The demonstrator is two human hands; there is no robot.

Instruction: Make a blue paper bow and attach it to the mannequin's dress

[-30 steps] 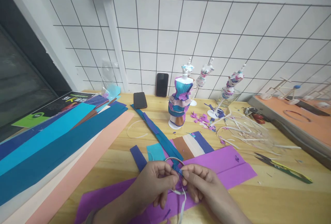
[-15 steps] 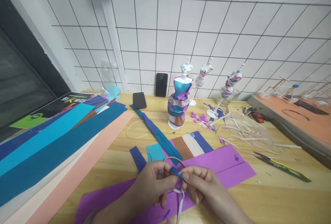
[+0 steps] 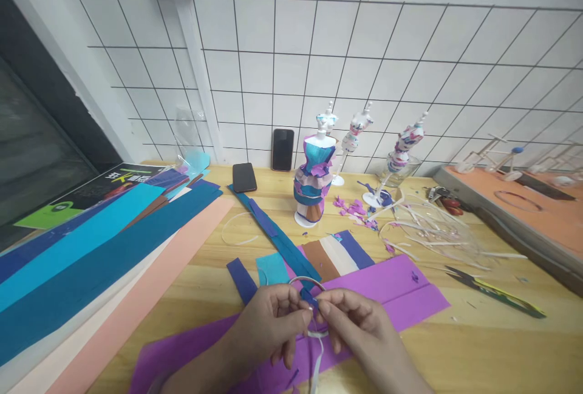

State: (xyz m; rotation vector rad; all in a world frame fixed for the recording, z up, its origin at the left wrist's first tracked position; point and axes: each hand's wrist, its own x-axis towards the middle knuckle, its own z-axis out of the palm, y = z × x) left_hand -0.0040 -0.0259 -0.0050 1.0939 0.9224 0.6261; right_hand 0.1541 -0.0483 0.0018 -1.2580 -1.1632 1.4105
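Observation:
Above a purple paper strip (image 3: 392, 300), my left hand (image 3: 280, 324) and my right hand (image 3: 362, 324) come together, fingers closed in pinches around a thin hoop (image 3: 314, 278). A small crumpled piece of dark blue paper (image 3: 308, 297) sits between the fingertips at the hoop. From the hoop's lower side a narrow white strip (image 3: 317, 360) hangs down over the purple paper. My fingers hide part of the hoop, and exactly which fingertips press on the paper is hard to see. Just behind lies a turquoise paper piece (image 3: 272, 269).
A dress form in coloured paper (image 3: 314, 181) stands behind, with small white forms (image 3: 403, 145) nearby. Scissors (image 3: 496, 294) and tangled clear strips (image 3: 423, 230) lie right. Long paper strips (image 3: 113, 248) cover the left. Two phones (image 3: 245, 177) are at the back.
The blue paper piece has shifted slightly up and left at the hoop and looks more bunched. My right fingers have turned a little; a white speck shows at my left fingertips.

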